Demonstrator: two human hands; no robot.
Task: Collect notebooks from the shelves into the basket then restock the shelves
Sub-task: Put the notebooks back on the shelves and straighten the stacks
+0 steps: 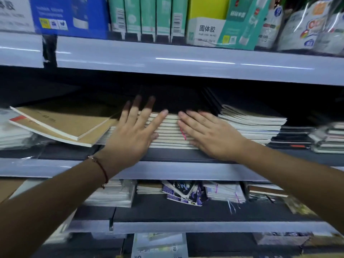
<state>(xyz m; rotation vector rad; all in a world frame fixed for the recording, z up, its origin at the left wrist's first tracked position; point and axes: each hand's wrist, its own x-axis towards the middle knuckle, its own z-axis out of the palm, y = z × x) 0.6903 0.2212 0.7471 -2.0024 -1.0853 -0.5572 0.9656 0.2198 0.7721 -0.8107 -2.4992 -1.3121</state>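
Head view, mid-frame: your 2 hands lie flat against the front edge of a stack of notebooks (167, 130) on the middle shelf (186, 172). Your left hand (134, 131) has its fingers straight and spread, the fingertips reaching over the top of the stack into shadow; it grips nothing. Your right hand (208, 135) has its fingers straight and together, pressed to the page edges just right of a pink band (183, 134) on the stack; it grips nothing either. A red cord bracelet (101, 169) sits on your left wrist. Left of the stack, 2 brown-covered pads (61, 121) lie tilted. Right of it, touching, a second notebook stack (255, 125). Upper frame: teal boxes (141, 15) and a glue-stick carton (206, 23) on the upper shelf. Lower frame: more paper goods, blurred. No basket in view.
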